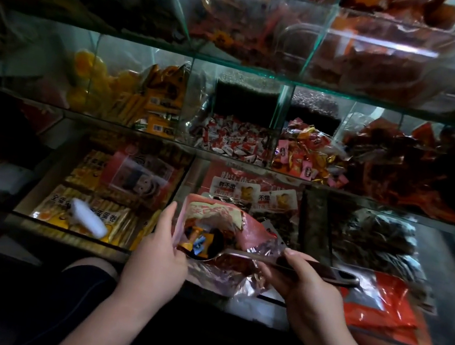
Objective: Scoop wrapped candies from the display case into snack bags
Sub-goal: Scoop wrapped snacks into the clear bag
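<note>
Candies (196,241) in crinkly plastic bag (254,232)

We log glass display case (151,45), three tiers | top: red-orange packets (389,64) | middle compartments, left to right: yellow pieces (86,70), orange packets (158,100), red-and-white wrapped candies (234,140), pink and gold candies (307,155), dark red packets (396,161) | bottom: yellow packs (100,208) under a white object (89,220), dark goods in clear bags (381,237), red bag (382,303) far right

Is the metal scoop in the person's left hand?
No, the right hand grips the metal scoop by its handle, while the left hand holds the snack bag open.
</note>
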A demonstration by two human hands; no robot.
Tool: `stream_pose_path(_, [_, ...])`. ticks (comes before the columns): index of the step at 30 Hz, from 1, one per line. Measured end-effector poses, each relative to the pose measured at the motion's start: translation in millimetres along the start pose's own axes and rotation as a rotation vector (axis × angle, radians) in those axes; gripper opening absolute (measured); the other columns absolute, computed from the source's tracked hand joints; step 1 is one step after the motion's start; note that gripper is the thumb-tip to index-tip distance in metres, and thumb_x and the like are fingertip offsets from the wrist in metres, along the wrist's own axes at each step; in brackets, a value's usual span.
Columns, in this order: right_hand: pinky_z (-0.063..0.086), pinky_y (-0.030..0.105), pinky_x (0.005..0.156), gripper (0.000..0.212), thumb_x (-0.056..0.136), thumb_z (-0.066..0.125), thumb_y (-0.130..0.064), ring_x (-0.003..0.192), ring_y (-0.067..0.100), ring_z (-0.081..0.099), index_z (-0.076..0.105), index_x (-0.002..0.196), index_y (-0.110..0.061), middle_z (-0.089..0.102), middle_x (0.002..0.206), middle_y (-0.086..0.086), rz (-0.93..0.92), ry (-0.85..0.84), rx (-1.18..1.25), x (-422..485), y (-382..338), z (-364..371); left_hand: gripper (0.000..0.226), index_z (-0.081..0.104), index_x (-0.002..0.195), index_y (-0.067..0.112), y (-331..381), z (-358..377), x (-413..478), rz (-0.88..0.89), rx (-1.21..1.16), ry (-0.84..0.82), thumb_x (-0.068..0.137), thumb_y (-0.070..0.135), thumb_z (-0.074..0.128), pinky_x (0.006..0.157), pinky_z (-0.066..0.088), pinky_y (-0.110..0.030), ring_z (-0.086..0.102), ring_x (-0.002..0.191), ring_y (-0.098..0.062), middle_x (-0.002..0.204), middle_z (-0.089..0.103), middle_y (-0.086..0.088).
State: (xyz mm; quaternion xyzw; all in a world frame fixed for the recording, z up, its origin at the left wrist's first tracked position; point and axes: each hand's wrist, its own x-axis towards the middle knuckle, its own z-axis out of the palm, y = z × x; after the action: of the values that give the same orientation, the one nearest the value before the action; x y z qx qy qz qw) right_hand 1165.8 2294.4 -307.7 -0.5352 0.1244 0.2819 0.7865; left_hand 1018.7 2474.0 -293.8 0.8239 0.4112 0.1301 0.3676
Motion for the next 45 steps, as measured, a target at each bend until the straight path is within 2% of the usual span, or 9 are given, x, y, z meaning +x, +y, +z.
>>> stream_pose_path(3, [0.064, 0.045, 0.077, 0.013, 0.083, 0.073, -0.003, 0.088, 0.046, 0.074, 0.075, 0.071, -0.006, 0.073, 0.082, 0.024, -0.047, -0.007, -0.014, -10, -10, -3, 0.067, 0.032, 0.149, 0.029, 7, -3, -3, 0.142, 0.070, 0.183, 0.091, 0.023, 0.064, 0.101, 0.048, -0.038, 0.050, 0.123, -0.016, 0.136, 0.052, 0.006])
stream_pose_path(7, [0.063, 0.036, 0.074, 0.019, 0.086, 0.072, -0.003, 0.088, 0.045, 0.075, 0.077, 0.071, -0.013, 0.075, 0.080, 0.019, -0.118, -0.061, -0.026, -26, -24, -5, 0.034, 0.057, 0.122, 0.020, 27, 1, -6, 0.497, -0.089, 0.277, 0.088, 0.016, 0.060, 0.097, 0.051, -0.038, 0.054, 0.116, -0.011, 0.119, 0.054, 0.012])
stream_pose_path(11, [0.061, 0.031, 0.072, 0.008, 0.072, 0.081, -0.007, 0.091, 0.043, 0.075, 0.076, 0.078, -0.010, 0.075, 0.092, 0.027, -0.177, -0.101, -0.104, -46, -39, -9, 0.026, 0.069, 0.113, 0.012, 46, 14, -5, 0.537, 0.010, 0.129, 0.088, 0.013, 0.070, 0.104, 0.045, -0.030, 0.057, 0.116, -0.015, 0.119, 0.062, 0.004])
stream_pose_path(13, [0.062, 0.032, 0.073, 0.024, 0.060, 0.085, -0.014, 0.092, 0.044, 0.075, 0.076, 0.082, -0.008, 0.074, 0.094, 0.030, -0.188, -0.103, -0.123, -56, -44, -16, 0.022, 0.071, 0.110, 0.014, 54, 16, -6, 0.579, -0.007, 0.137, 0.088, 0.015, 0.069, 0.104, 0.039, -0.017, 0.058, 0.114, -0.011, 0.117, 0.064, 0.006])
stream_pose_path(17, [0.062, 0.033, 0.074, 0.036, 0.051, 0.088, -0.013, 0.093, 0.046, 0.074, 0.075, 0.084, -0.005, 0.073, 0.095, 0.034, -0.212, -0.114, -0.078, -73, -55, -25, 0.033, 0.068, 0.119, 0.019, 59, 28, -5, 0.570, 0.025, 0.125, 0.090, 0.032, 0.061, 0.108, 0.042, -0.032, 0.052, 0.125, -0.011, 0.129, 0.060, 0.007])
stream_pose_path(21, [0.062, 0.032, 0.074, 0.032, 0.051, 0.086, -0.010, 0.092, 0.047, 0.074, 0.076, 0.081, -0.007, 0.073, 0.094, 0.033, -0.227, -0.155, -0.046, -82, -64, -27, 0.052, 0.053, 0.143, 0.020, 52, 48, 8, 0.416, 0.150, 0.049, 0.097, 0.045, 0.056, 0.121, 0.024, -0.036, 0.028, 0.144, -0.013, 0.152, 0.041, 0.005])
stream_pose_path(34, [0.062, 0.028, 0.069, 0.029, 0.052, 0.084, 0.006, 0.083, 0.042, 0.077, 0.076, 0.072, -0.014, 0.075, 0.085, 0.028, -0.290, -0.160, -0.041, -105, -85, -12, 0.026, 0.071, 0.114, 0.008, 60, 53, 16, 0.684, -0.021, 0.250, 0.094, 0.017, 0.057, 0.105, 0.043, -0.035, 0.054, 0.119, -0.015, 0.120, 0.064, -0.001])
stream_pose_path(38, [0.065, 0.036, 0.073, 0.011, 0.068, 0.071, -0.002, 0.083, 0.037, 0.077, 0.068, 0.078, -0.003, 0.074, 0.077, 0.016, -0.283, -0.086, 0.186, -95, -115, -2, 0.038, 0.060, 0.131, 0.018, 112, 38, 46, 0.744, -0.085, 0.094, 0.094, 0.027, 0.058, 0.096, 0.045, -0.033, 0.051, 0.113, -0.006, 0.119, 0.061, 0.006])
stream_pose_path(45, [0.064, 0.038, 0.081, 0.011, 0.094, 0.064, 0.000, 0.075, 0.021, 0.078, 0.064, 0.083, -0.002, 0.075, 0.067, 0.003, -0.385, -0.002, 0.388, -43, -155, 7, 0.059, 0.035, 0.152, 0.031, 175, 25, 96, 0.601, -0.260, 0.014, 0.098, 0.045, 0.056, 0.112, 0.031, -0.034, 0.039, 0.139, -0.012, 0.153, 0.043, 0.005])
